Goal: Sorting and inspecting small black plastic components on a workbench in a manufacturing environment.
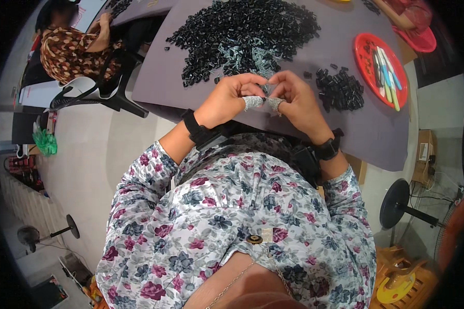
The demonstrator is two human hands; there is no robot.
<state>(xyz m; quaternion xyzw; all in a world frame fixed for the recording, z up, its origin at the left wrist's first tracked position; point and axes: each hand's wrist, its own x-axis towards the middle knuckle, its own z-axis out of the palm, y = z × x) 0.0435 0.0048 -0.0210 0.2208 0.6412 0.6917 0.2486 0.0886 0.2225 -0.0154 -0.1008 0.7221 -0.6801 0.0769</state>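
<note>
My left hand (232, 99) and my right hand (292, 98) meet fingertip to fingertip over the near edge of the table. Both are closed in a pinch, with a tiny dark piece (264, 99) between them that is too small to make out fully. A pale grey wrapping covers each thumb. Just beyond my hands spreads a large heap of small black pieces (242, 31), with silvery bits (237, 56) lying among its near part. To the right of my right hand is a smaller pile of the same black pieces (340, 88).
A red tray (363, 56) with several pen-like tools (389, 77) and a few black pieces rests on the grey-covered table (386, 134). One person (80, 49) sits far left by a black chair (100, 98); another person's arm (399, 18) shows far right. A fan base (396, 203) stands right.
</note>
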